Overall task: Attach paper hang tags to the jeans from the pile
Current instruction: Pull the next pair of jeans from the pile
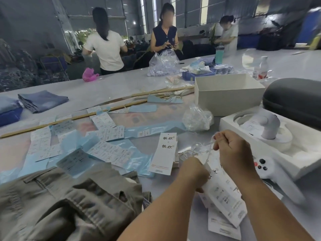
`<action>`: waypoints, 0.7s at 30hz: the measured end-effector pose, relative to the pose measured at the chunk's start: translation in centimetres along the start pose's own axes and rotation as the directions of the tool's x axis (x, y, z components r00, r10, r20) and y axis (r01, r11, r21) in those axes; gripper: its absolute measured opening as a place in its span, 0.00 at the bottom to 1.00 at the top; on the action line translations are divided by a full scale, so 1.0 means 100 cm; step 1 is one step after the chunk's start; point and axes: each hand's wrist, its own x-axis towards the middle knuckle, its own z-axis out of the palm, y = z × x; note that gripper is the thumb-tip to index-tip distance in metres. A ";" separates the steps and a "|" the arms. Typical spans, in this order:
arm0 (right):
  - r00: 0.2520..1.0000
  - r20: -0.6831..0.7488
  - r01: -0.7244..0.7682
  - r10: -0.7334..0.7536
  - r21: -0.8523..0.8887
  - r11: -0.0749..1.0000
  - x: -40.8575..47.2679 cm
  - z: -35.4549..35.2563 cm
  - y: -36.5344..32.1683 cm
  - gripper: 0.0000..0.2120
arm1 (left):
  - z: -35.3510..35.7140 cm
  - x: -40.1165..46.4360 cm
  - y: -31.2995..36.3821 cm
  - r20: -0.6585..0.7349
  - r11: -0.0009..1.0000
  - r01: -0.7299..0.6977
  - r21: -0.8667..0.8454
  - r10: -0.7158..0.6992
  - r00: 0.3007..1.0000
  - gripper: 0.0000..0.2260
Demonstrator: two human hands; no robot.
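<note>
Left hand (194,173) grips the top of a white paper hang tag (224,197); more tags lie loose under it. Right hand (232,150), just above and right of the left, fingers curled, pinches a thin pale string (209,150) that runs down toward the tag. Olive-grey jeans (73,202) lie crumpled left of the left forearm. Just beyond the left hand, a long white tag with black characters (164,153); further left, scattered sticker sheets (107,131) on blue backing. Right of the right hand, a white game controller (265,166) beside a white moulded tray (281,136). Beyond both hands, an open white box (225,96) and crumpled clear plastic bag (197,118)
</note>
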 end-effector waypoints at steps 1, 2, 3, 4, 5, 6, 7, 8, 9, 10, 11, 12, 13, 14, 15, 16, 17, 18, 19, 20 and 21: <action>1.000 -0.001 -0.012 0.012 0.032 0.999 0.003 0.004 0.001 0.16 | 0.003 0.003 -0.006 -0.057 0.989 -0.045 0.142 0.053 0.997 0.11; 1.000 -0.002 -0.031 0.031 0.073 0.997 0.006 0.009 0.003 0.16 | 0.005 0.005 -0.011 -0.109 0.955 -0.068 0.289 0.103 0.989 0.11; 0.998 0.004 -0.059 0.059 0.116 0.991 0.009 0.013 0.005 0.16 | 0.007 0.006 -0.015 -0.145 0.912 -0.078 0.402 0.148 0.978 0.11; 0.995 0.021 -0.097 0.095 0.156 0.983 0.011 0.018 0.007 0.16 | 0.010 0.007 -0.017 -0.164 0.874 -0.089 0.478 0.188 0.968 0.12; 0.990 0.045 -0.141 0.135 0.193 0.971 0.012 0.023 0.009 0.16 | 0.012 0.007 -0.019 -0.173 0.839 -0.106 0.534 0.232 0.957 0.12; 0.981 0.073 -0.190 0.177 0.233 0.954 0.013 0.028 0.012 0.16 | 0.014 0.008 -0.019 -0.181 0.807 -0.121 0.577 0.272 0.945 0.12; 0.971 0.105 -0.238 0.216 0.276 0.931 0.014 0.033 0.014 0.15 | 0.015 0.009 -0.019 -0.192 0.782 -0.127 0.610 0.302 0.934 0.13; 0.958 0.142 -0.283 0.250 0.318 0.905 0.015 0.037 0.016 0.15 | 0.015 0.011 -0.020 -0.206 0.761 -0.124 0.637 0.324 0.923 0.14; 0.944 0.179 -0.326 0.279 0.359 0.874 0.016 0.040 0.017 0.15 | 0.014 0.012 -0.020 -0.219 0.748 -0.116 0.653 0.333 0.917 0.15; 0.928 0.212 -0.368 0.305 0.405 0.837 0.017 0.043 0.016 0.15 | 0.013 0.014 -0.020 -0.227 0.753 -0.105 0.649 0.324 0.918 0.16; 0.914 0.240 -0.403 0.327 0.453 0.795 0.018 0.044 0.015 0.15 | 0.012 0.015 -0.020 -0.227 0.773 -0.094 0.628 0.297 0.928 0.17; 0.903 0.264 -0.429 0.339 0.501 0.752 0.020 0.045 0.012 0.15 | 0.011 0.016 -0.020 -0.218 0.797 -0.083 0.599 0.262 0.940 0.18; 0.897 0.283 -0.442 0.340 0.549 0.709 0.023 0.044 0.007 0.15 | 0.011 0.016 -0.021 -0.206 0.815 -0.076 0.575 0.234 0.950 0.18; 0.896 0.299 -0.443 0.328 0.599 0.666 0.026 0.043 0.002 0.15 | 0.011 0.016 -0.023 -0.192 0.823 -0.072 0.564 0.216 0.957 0.18; 0.901 0.306 -0.433 0.306 0.647 0.628 0.029 0.041 -0.003 0.15 | 0.011 0.017 -0.024 -0.179 0.826 -0.069 0.559 0.202 0.963 0.18; 0.910 0.308 -0.415 0.279 0.688 0.595 0.032 0.039 -0.008 0.15 | 0.012 0.017 -0.026 -0.170 0.833 -0.067 0.550 0.190 0.967 0.18; 0.918 0.305 -0.397 0.253 0.723 0.566 0.036 0.037 -0.014 0.14 | 0.013 0.016 -0.027 -0.164 0.842 -0.065 0.536 0.179 0.970 0.18; 0.924 0.303 -0.383 0.234 0.745 0.547 0.039 0.036 -0.018 0.15 | 0.014 0.016 -0.027 -0.160 0.851 -0.063 0.521 0.171 0.972 0.17; 0.926 0.306 -0.378 0.222 0.752 0.540 0.041 0.036 -0.020 0.15 | 0.015 0.016 -0.027 -0.157 0.860 -0.064 0.507 0.165 0.974 0.17; 0.923 0.316 -0.385 0.220 0.747 0.542 0.043 0.038 -0.021 0.15 | 0.016 0.015 -0.027 -0.159 0.867 -0.065 0.493 0.163 0.974 0.16; 0.913 0.336 -0.408 0.233 0.733 0.545 0.044 0.041 -0.020 0.15 | 0.017 0.014 -0.026 -0.163 0.873 -0.068 0.483 0.166 0.973 0.16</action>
